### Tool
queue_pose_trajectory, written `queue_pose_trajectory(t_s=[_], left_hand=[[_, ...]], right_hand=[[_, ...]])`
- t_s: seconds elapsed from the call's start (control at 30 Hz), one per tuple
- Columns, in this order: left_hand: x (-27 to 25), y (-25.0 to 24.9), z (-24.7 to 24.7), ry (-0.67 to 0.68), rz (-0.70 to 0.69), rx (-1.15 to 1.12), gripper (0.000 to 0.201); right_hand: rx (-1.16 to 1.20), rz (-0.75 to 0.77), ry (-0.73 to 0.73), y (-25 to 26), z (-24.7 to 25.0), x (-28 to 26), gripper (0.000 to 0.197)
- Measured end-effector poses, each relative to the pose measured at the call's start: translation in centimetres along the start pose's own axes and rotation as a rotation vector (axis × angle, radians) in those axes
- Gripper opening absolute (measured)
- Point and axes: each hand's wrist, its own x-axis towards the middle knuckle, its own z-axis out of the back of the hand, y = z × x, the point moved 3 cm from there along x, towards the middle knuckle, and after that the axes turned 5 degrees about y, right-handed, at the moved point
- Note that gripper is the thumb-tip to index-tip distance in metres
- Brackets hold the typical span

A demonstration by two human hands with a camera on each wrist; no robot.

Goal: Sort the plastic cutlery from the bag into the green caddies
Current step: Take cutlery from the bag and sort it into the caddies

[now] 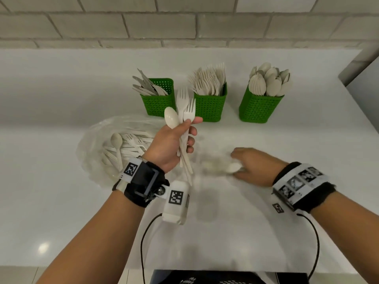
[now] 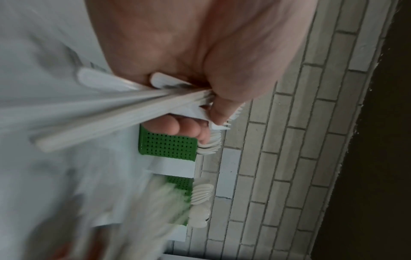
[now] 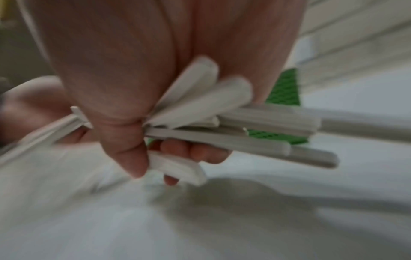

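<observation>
My left hand (image 1: 189, 130) is raised over the counter and grips a bundle of white cutlery (image 1: 183, 108): two forks and a spoon show, heads up. The left wrist view shows those handles (image 2: 106, 109) fanning out of the fist. My right hand (image 1: 246, 163) is low over the counter, blurred, and grips several white pieces (image 1: 220, 168); in the right wrist view its fingers (image 3: 200, 153) curl round the handles (image 3: 255, 123). Three green caddies stand at the back: knives (image 1: 159, 103), forks (image 1: 210, 108), spoons (image 1: 259, 108). The clear bag (image 1: 92, 144) lies left, with cutlery inside.
The white counter (image 1: 266, 222) runs to a brick wall (image 1: 184, 27) behind the caddies. Its right edge (image 1: 367, 111) lies close past the spoon caddy. Black cables hang from both wristbands near the front edge.
</observation>
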Motion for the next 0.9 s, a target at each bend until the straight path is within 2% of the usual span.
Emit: queue_pose_trajectory(t_s=[0.07,0.1,0.17,0.23,0.27,0.3,0.37,0.4,0.5,0.57,0.67,0.7,0.8,0.9], left_hand=[[0.1,0.0,0.1,-0.012,-0.020,0.028,0.030],[0.1,0.1,-0.1,-0.018,-0.031,0.041,0.030],[0.1,0.3,-0.8,-0.025,-0.063,0.070,0.025],[0.0,0.7,-2.0,0.009,-0.118,0.104,0.014],[0.0,0.8,-2.7,0.048,-0.158,0.139,0.018],[0.0,1.0,-3.4,0.102,-0.205,0.180,0.031],[-0.1,1.3,-4.5,0.203,-0.299,0.269,0.064],[-0.1,1.5,-4.9,0.220,-0.320,0.302,0.069],[-0.1,2.2,-5.1,0.142,-0.298,0.358,0.063],[-0.1,2.8,-5.0,0.062,-0.333,0.370,0.058],[0.0,2.2,-5.4,-0.001,-0.368,0.328,0.041],[0.1,1.7,-5.6,0.003,-0.386,0.325,0.033],[0.3,0.8,-6.1,0.062,-0.429,0.337,0.030],[0.7,2.3,-5.8,0.054,-0.347,0.334,0.027]], right_hand=[[0.328,-0.050,-0.204,-1.4,2.0,-0.5,0.007],[0.519,-0.050,-0.304,-1.3,2.9,-0.9,0.012],[0.867,0.042,-0.440,0.2,4.1,-1.3,0.021],[1.066,0.158,-0.451,2.3,4.2,-0.8,0.015],[1.108,0.216,-0.431,3.3,3.9,-0.4,0.016],[1.128,0.263,-0.402,4.1,3.4,0.0,0.025],[1.080,0.280,-0.376,4.8,2.5,0.6,0.034],[1.004,0.268,-0.385,4.8,2.2,0.8,0.035],[0.825,0.247,-0.396,5.1,1.4,1.3,0.035],[0.732,0.215,-0.431,5.2,1.2,1.6,0.038],[0.492,0.033,-0.438,4.5,1.3,1.6,0.058],[0.460,0.042,-0.416,4.5,1.7,1.6,0.063],[0.497,0.082,-0.373,4.3,2.4,1.5,0.055],[0.437,0.047,-0.338,3.8,2.0,1.6,0.042]])
